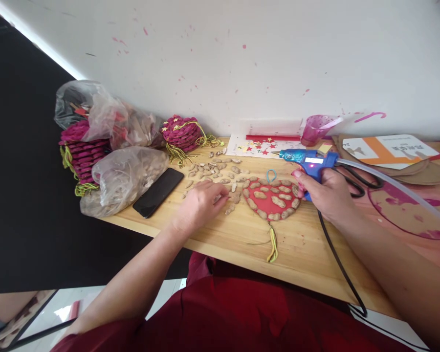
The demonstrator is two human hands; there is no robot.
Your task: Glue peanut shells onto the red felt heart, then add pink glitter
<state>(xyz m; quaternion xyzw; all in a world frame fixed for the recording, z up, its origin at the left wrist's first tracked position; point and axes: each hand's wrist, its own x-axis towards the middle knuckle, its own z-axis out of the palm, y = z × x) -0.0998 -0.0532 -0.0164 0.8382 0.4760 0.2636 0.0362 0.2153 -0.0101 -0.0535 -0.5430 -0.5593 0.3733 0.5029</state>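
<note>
My right hand is wrapped round the handle of a blue hot glue gun, its nozzle pointing left and a small light glowing on its side. Below the gun lies a red heart-shaped piece with peanuts along its edge and across its middle. A blue loop sticks up from its top, and a yellow-green tassel hangs from its bottom. Left of it, my left hand has its fingers closed on a peanut, which is partly hidden. Loose peanuts are scattered beyond that hand.
A black phone lies left of the peanuts, beside a plastic bag. Woven purple pieces stand by the wall. Star stickers and a pink cup are behind. The gun's black cord drops over the front edge.
</note>
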